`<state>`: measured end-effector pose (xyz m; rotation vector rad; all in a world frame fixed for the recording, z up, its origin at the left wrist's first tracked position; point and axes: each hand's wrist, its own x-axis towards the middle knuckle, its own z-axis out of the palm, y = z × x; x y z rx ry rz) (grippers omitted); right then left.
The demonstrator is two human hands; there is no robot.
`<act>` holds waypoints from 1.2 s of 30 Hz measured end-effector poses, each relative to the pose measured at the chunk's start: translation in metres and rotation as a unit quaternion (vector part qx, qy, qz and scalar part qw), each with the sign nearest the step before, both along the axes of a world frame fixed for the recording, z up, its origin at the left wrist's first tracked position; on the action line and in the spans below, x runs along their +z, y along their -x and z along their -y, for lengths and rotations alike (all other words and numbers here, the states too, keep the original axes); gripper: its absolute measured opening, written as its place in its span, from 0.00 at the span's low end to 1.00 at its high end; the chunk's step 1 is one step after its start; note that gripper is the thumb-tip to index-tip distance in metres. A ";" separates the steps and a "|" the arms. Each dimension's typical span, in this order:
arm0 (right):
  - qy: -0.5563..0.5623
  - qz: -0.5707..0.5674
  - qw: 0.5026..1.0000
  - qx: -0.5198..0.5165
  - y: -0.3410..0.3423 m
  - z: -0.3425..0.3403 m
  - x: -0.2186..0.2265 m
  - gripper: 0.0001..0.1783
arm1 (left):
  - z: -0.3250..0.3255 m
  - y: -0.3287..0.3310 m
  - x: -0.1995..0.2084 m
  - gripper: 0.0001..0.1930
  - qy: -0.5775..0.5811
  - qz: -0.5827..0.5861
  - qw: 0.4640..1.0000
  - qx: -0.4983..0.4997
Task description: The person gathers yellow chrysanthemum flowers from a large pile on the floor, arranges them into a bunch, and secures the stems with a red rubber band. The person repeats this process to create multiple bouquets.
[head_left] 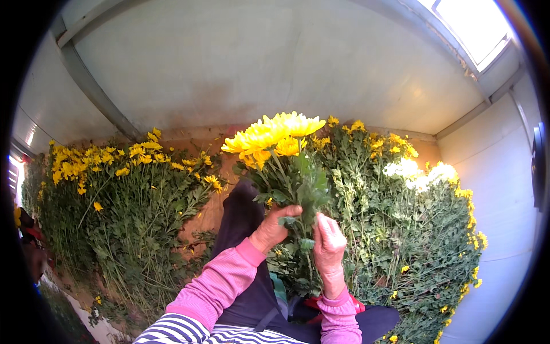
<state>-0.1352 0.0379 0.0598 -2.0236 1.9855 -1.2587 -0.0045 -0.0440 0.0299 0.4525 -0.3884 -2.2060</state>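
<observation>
A bunch of yellow chrysanthemums (274,137) stands upright in front of me, its bright blooms at the top and leafy green stems below. My left hand (274,227) is closed around the stems from the left, thumb lying across them. On the right side of the bunch, my right hand (329,239) has its fingers pinched together against the leaves and stems; what exactly sits between the fingertips is hidden. The lower stems hang down between my hands toward my lap.
Cut yellow chrysanthemums lie in a pile (126,212) on the left and a larger pile (395,229) on the right. Brown floor covering (201,221) shows between them. A pale wall (275,69) rises behind, with a bright window (472,28) at upper right. My dark-trousered legs (240,212) are below.
</observation>
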 end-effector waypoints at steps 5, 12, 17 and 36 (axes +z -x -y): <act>-0.056 -0.081 0.995 0.031 -0.013 0.000 0.001 0.22 | 0.003 -0.007 -0.011 0.17 0.055 0.029 0.998 -0.010; -0.052 -0.117 0.992 -0.014 -0.002 -0.011 0.050 0.22 | 0.035 -0.033 0.002 0.12 0.081 -0.028 0.996 0.008; 0.054 -0.028 0.983 -0.175 0.069 -0.087 0.064 0.18 | 0.128 -0.127 0.071 0.13 0.167 0.015 0.949 0.266; 0.008 0.209 0.972 0.108 -0.043 -0.095 0.063 0.25 | 0.029 -0.230 0.409 0.08 0.671 0.391 0.575 0.257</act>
